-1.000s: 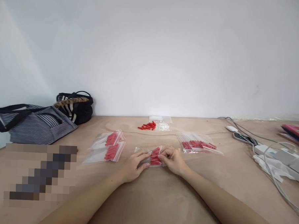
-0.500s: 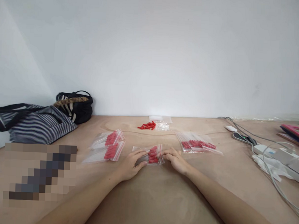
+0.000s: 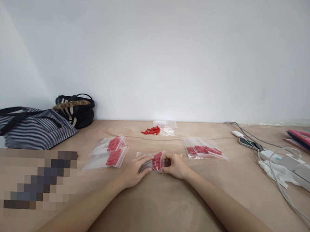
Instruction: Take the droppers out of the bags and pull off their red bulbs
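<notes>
A clear zip-lock bag (image 3: 149, 163) with short red sticks (image 3: 157, 160) inside lies on the table in front of me. My left hand (image 3: 134, 171) grips its left end, fingers over the top and thumb along the near edge. At the other end, my right hand (image 3: 177, 166) pinches the red-lined zip strip between thumb and fingers, and the plastic there is bunched up. Two similar filled bags (image 3: 113, 156) lie to the left, overlapping. More filled bags (image 3: 203, 150) are fanned out to the right.
Loose red sticks (image 3: 151, 130) lie at the back beside a stack of clear bags (image 3: 168, 128). Striped bag (image 3: 38, 128) and black bag (image 3: 84, 111) stand at left. A power strip (image 3: 296, 168), cables and a black device (image 3: 248, 143) occupy the right. A pixelated patch covers something at lower left.
My right hand has closed from lying flat on the bag's right edge to pinching the zip strip, which has lifted and crumpled. My left hand stays on the bag. The view has shifted slightly.
</notes>
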